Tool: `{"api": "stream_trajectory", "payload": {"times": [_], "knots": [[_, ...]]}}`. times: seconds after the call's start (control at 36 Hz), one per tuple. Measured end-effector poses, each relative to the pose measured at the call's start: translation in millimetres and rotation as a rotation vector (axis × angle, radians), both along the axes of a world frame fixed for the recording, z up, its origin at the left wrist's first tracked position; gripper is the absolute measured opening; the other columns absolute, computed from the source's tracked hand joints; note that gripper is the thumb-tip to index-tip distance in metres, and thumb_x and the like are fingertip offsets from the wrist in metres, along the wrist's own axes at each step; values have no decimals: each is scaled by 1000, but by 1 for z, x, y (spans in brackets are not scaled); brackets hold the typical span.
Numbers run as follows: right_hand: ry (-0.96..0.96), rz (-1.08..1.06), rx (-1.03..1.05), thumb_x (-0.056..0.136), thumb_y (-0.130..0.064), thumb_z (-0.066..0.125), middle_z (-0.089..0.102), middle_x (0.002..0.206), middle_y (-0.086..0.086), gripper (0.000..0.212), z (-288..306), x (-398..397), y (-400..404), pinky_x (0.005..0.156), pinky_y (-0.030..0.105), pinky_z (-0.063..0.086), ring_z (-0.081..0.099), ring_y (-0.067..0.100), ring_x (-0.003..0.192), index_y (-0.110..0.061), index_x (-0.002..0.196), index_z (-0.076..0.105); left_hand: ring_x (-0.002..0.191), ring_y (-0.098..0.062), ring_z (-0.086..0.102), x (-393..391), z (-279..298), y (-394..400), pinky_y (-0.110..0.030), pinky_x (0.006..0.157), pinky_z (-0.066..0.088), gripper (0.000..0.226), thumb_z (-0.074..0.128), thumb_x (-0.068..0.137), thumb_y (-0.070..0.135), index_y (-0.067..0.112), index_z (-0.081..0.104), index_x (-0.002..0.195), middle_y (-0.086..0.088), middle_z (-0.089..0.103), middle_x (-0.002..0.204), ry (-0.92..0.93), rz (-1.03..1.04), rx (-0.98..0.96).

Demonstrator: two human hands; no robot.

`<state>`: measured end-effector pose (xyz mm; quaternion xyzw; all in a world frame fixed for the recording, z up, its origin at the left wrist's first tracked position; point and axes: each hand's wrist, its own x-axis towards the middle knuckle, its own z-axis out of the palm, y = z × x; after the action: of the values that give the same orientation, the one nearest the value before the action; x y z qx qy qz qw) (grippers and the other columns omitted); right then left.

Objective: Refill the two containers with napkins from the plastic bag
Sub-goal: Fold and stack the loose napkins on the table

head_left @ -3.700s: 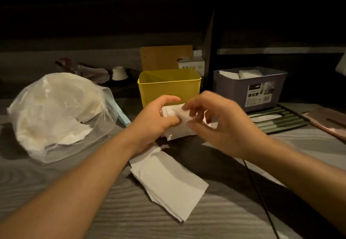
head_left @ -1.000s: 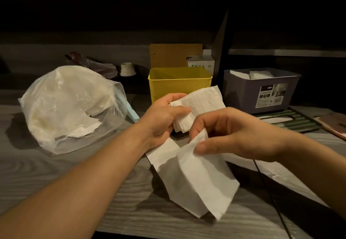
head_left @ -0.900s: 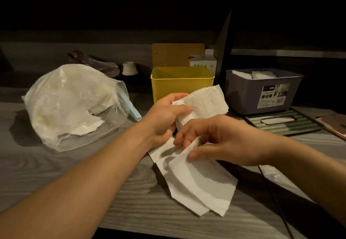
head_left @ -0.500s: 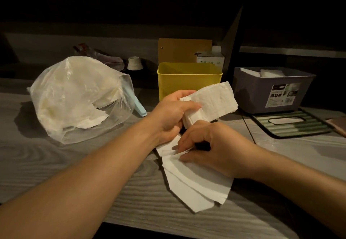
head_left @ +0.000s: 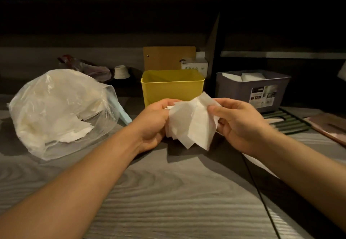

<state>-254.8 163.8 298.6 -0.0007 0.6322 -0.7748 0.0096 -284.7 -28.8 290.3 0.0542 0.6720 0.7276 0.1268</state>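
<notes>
Both hands hold a small sheaf of white napkins [head_left: 191, 124] up off the grey wood-grain counter [head_left: 168, 192]. The left hand [head_left: 151, 124] grips one edge with curled fingers; the right hand [head_left: 237, 124] pinches the opposite edge between thumb and fingers. The thin, creased sheets fan out, their corners pointing down. Just beyond the hands stands the yellow container [head_left: 172, 87]; beyond the right hand, the grey container [head_left: 252, 89] already shows napkins. Left of the left hand slumps the clear plastic bag [head_left: 56, 111] of napkins.

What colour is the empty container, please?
Yellow container, seen in the head view.
</notes>
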Motion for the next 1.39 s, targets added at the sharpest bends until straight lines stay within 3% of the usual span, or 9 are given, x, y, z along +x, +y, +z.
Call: {"api": "stream_trajectory", "payload": {"times": [0.11,0.33,0.44,0.69,0.83,0.94,1.11,1.25,1.39], "knots": [[-12,7,66,96,-7,61,75,104,7,11,-1,-3,4,81,36,58,72,22,97,-12,100,69,98,-25,65,2,3,1,-33,61,57,24,55,101,11,18,66,120,-9,69,115,-8,-12,5],[296,-68,787,96,-17,65,71,97,-14,16,-1,-5,21,65,18,53,67,2,89,-29,105,68,111,-27,64,0,2,0,-34,73,59,26,58,99,7,20,67,120,-8,68,120,-20,-26,-16],[371,-15,1036,96,-15,65,70,88,-12,17,7,-5,31,74,19,56,66,2,81,-31,93,68,110,-28,66,0,3,0,-34,71,59,30,59,96,3,19,67,121,-9,68,123,-28,-27,-11],[377,63,706,95,-5,57,73,87,0,19,10,-7,43,86,32,58,71,16,88,-18,87,68,107,-28,68,1,3,0,-34,71,58,28,61,95,3,18,68,119,-10,69,119,-13,-26,-23],[362,266,387,92,12,43,60,68,6,27,19,-4,48,68,25,57,63,18,67,-5,75,56,102,-27,70,3,4,-1,-33,69,59,29,61,96,3,17,67,120,-9,69,117,-4,-30,-30],[249,424,234,71,-1,45,48,61,10,18,25,-2,55,56,27,49,48,20,56,-11,63,58,105,-28,68,3,3,-1,-33,70,60,29,60,96,3,17,66,120,-9,67,120,0,-30,-35],[544,243,1012,97,3,52,65,94,-15,38,17,-1,51,79,32,54,64,5,92,-30,93,71,104,-27,70,1,3,0,-35,74,61,29,60,96,3,17,66,120,-9,68,118,-2,-23,-32],[749,240,1108,96,10,49,42,131,-25,68,14,-2,43,95,14,45,44,-5,123,-55,112,58,106,-27,69,0,2,1,-35,74,60,29,60,96,2,17,67,120,-10,69,118,1,-24,-34],[845,302,1284,101,0,50,33,134,-26,56,15,-4,35,96,5,40,33,-12,123,-53,120,59,103,-26,70,1,4,2,-34,73,60,29,60,96,3,17,67,121,-9,69,116,18,-31,-46]]}}
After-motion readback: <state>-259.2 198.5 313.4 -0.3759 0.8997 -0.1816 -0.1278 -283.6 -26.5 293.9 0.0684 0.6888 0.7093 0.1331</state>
